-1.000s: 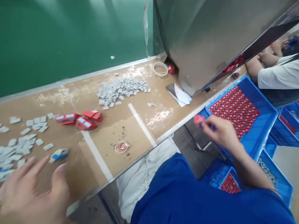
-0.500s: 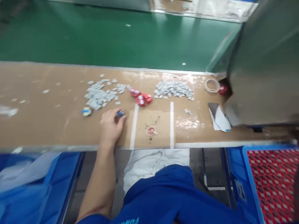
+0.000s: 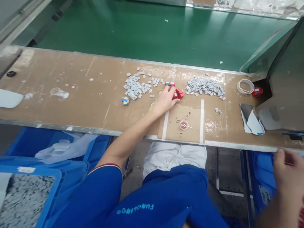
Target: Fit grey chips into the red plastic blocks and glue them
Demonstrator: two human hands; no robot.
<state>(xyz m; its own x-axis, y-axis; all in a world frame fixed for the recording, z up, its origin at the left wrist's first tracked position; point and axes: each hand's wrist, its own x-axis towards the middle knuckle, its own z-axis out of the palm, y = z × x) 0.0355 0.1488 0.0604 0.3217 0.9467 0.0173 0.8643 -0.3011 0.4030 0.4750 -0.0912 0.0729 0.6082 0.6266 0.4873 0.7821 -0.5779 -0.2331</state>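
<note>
My left hand (image 3: 165, 102) reaches across the tan bench top, its fingers lying on small red pieces (image 3: 178, 94). Another red piece (image 3: 170, 83) sits just beyond the fingertips. Two heaps of small grey tiles lie on either side, the left heap (image 3: 135, 85) and the right heap (image 3: 205, 86). A blue-and-white piece (image 3: 125, 100) rests near the left heap. My right hand (image 3: 286, 185) is cut off at the lower right corner, over a blue crate (image 3: 261, 180). Its palm and fingers are partly out of frame, and anything in it is hidden.
A small dish (image 3: 183, 125) sits between white tape strips on the bench. A tape roll (image 3: 245, 86) and a steel housing (image 3: 285, 79) stand at the right. A blue crate of grey pieces (image 3: 30, 170) sits low at the left. Green flooring lies beyond the bench.
The view has swung left along the bench. My left hand has moved from beside the grey tiles to the red pieces. My right hand has left the red-filled crate and sits at the lower right.
</note>
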